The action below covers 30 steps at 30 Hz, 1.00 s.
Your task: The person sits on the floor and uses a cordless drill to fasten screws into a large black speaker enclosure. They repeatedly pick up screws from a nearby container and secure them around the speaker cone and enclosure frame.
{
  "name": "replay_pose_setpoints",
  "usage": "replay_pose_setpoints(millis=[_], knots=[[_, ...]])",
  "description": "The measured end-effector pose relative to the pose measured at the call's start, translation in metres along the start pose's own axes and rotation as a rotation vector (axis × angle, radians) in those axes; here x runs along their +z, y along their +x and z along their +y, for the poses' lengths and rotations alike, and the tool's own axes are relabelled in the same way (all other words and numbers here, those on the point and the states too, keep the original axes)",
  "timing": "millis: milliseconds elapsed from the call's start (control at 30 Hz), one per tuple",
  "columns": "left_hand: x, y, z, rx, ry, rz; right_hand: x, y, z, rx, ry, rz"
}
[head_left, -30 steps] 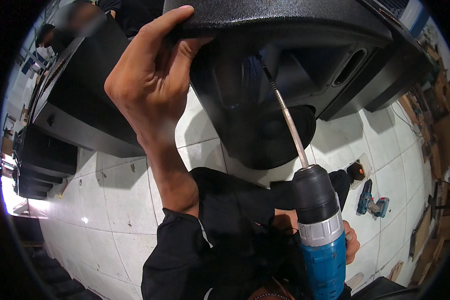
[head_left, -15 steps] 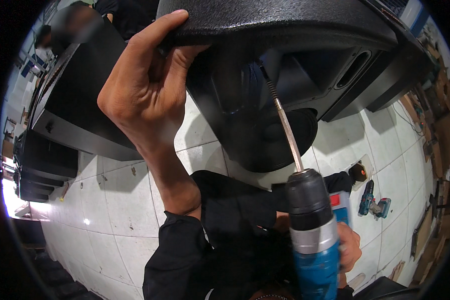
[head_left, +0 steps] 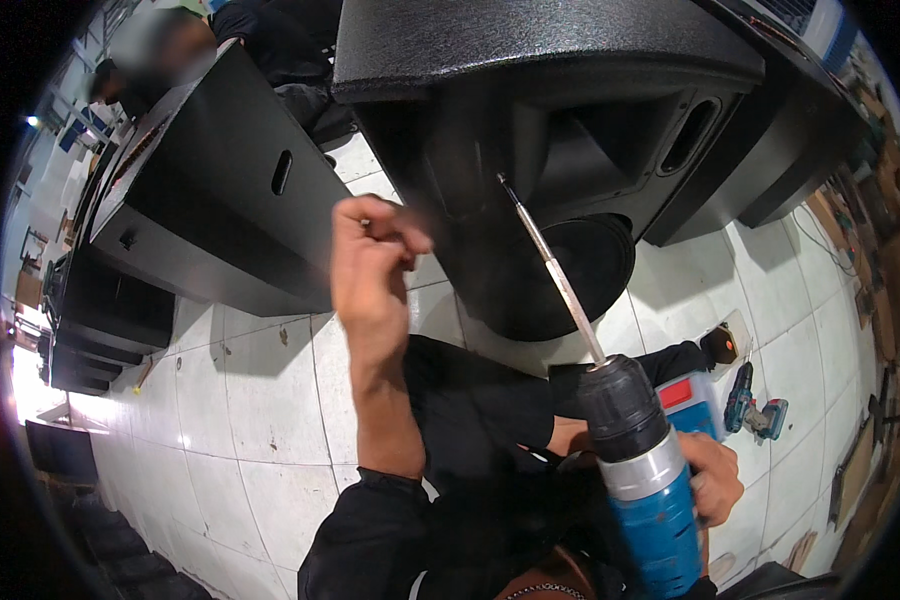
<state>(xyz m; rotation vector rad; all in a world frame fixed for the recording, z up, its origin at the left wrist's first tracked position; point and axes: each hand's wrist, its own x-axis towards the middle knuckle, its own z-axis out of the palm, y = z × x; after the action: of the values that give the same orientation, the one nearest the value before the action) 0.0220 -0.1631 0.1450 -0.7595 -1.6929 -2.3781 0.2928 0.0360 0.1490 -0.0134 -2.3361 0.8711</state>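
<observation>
One drill (head_left: 652, 525), right hand (head_left: 716, 478) wrapped round it, faces speaker cabinet (head_left: 545, 48); woofer (head_left: 602, 265) in place, remainder unclear. Left hand (head_left: 372, 275) half-curled near cabinet, can't tell if pinching.

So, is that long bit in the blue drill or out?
In. The long bit runs into the black chuck of the blue drill, its rear end hidden inside.

This place appears to be a workshop with loudspeakers. Several big black cabinets (head_left: 225, 190) stand on the white tiled floor (head_left: 260, 400), and the nearest loudspeaker (head_left: 550, 50) has a blue power drill (head_left: 655, 510) before it. A second drill (head_left: 738, 402) lies on the tiles; brown boards (head_left: 892, 250) fill the right edge.
</observation>
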Motion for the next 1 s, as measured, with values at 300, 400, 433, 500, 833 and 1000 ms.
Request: replay_pose_setpoints(millis=[300, 400, 433, 500, 833, 1000], knots=[[0.054, 0.002, -0.005, -0.214, -0.467, 0.03, -0.02, -0.104, 0.031, 0.316, -0.621, -0.023], [0.055, 0.004, -0.009, -0.296, -0.575, 0.029, -0.022, -0.109, 0.039, 0.334, -0.587, -0.053], [0.056, 0.004, -0.011, -0.297, -0.579, 0.018, -0.021, -0.109, 0.042, 0.336, -0.579, -0.059], [0.058, 0.004, -0.013, -0.3, -0.587, -0.003, -0.021, -0.11, 0.046, 0.341, -0.563, -0.071], [0.063, 0.015, -0.01, -0.352, -0.461, -0.122, -0.021, -0.106, 0.052, 0.402, -0.44, -0.073], [0.064, 0.019, -0.018, -0.389, -0.585, -0.287, -0.021, -0.102, 0.049, 0.475, -0.309, -0.02]])
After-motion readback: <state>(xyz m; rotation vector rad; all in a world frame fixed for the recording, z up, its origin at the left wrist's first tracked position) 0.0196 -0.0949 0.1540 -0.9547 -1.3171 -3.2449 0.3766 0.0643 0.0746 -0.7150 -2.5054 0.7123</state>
